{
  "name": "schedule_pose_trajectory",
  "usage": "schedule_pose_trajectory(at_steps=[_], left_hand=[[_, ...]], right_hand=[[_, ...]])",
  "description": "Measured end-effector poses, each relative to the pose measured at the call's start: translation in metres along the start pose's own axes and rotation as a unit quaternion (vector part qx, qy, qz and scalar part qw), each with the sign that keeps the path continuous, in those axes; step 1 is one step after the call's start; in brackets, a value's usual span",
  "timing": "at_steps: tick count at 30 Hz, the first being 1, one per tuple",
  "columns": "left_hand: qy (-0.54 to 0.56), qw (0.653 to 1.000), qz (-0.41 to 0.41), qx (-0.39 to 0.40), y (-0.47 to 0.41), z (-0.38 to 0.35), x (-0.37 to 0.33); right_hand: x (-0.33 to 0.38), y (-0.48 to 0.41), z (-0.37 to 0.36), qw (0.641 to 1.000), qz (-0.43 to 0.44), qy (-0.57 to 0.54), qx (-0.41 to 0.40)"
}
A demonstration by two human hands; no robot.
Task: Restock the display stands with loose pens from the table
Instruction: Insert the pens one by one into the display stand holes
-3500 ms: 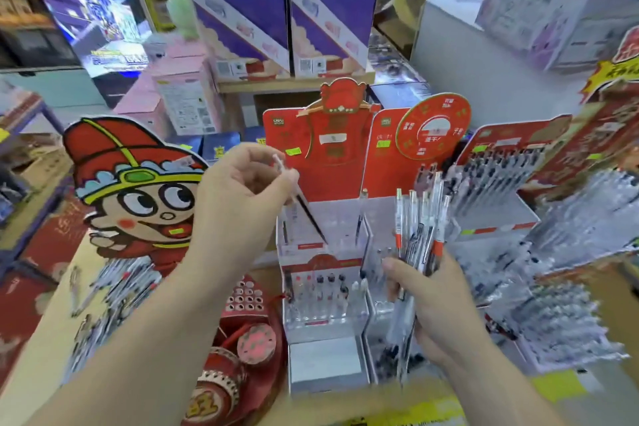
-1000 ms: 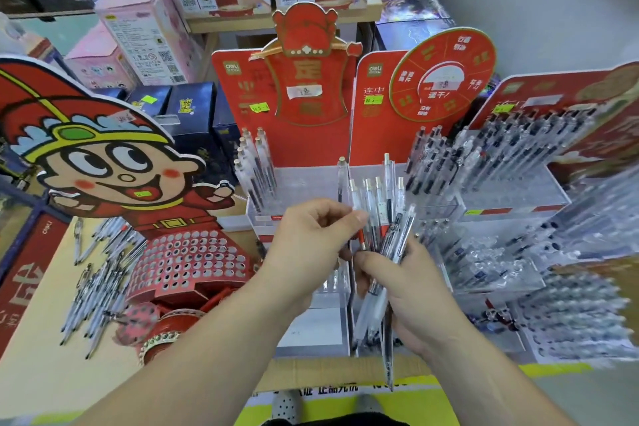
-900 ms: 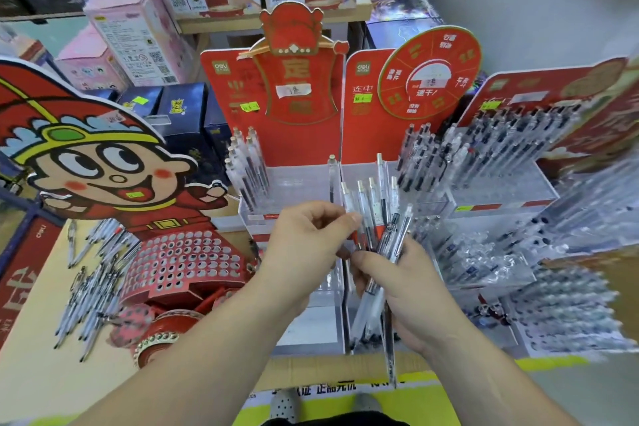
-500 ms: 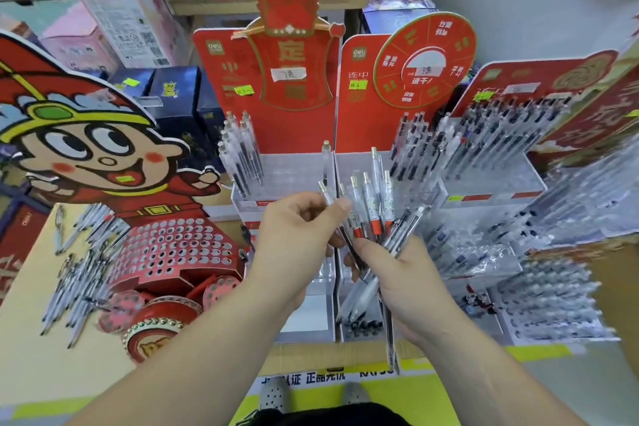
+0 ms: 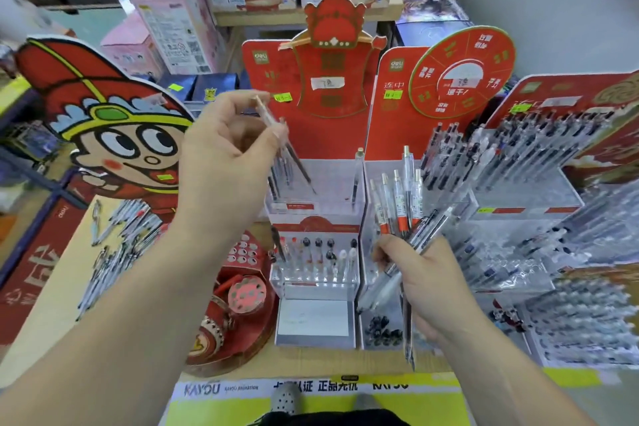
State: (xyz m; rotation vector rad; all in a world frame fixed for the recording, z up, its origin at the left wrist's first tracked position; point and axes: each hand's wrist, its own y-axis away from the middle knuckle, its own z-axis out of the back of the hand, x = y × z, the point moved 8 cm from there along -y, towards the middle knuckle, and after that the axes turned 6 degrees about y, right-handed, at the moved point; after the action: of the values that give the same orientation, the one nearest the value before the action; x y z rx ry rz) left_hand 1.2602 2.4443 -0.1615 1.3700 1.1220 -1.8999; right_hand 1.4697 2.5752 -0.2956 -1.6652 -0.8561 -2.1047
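Left hand (image 5: 228, 162) pinches one pen (image 5: 276, 130) over the half-empty stand (image 5: 316, 183); right hand (image 5: 420, 273) grips a bundle (image 5: 401, 214); many pens (image 5: 121, 239) remain on the table (image 5: 52, 304).

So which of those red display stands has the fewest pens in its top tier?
The middle stand, under the left hand: only a few pens, while the right-hand stands look packed.

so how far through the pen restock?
Done: right-hand stands look packed. In hand: left hand lowers one pen toward the sparse middle stand; right hand holds a bundle. Left: loose pens on the table.
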Motion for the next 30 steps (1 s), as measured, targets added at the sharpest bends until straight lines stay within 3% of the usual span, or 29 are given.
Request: schedule_pose_trajectory(at_steps=[5,9,30], left_hand=[[-0.096,0.993,-0.071,0.007,-0.015,0.009,-0.003],[-0.158,0.985,-0.072,0.021,-0.018,0.006,0.015],[-0.251,0.958,-0.106,0.091,-0.027,0.0,0.027]], right_hand=[[-0.006,-0.002,-0.009,1.0,-0.008,-0.022,-0.006],[0.001,0.002,-0.012,1.0,-0.004,-0.02,-0.005],[0.006,0.007,-0.019,1.0,0.003,-0.015,-0.016]])
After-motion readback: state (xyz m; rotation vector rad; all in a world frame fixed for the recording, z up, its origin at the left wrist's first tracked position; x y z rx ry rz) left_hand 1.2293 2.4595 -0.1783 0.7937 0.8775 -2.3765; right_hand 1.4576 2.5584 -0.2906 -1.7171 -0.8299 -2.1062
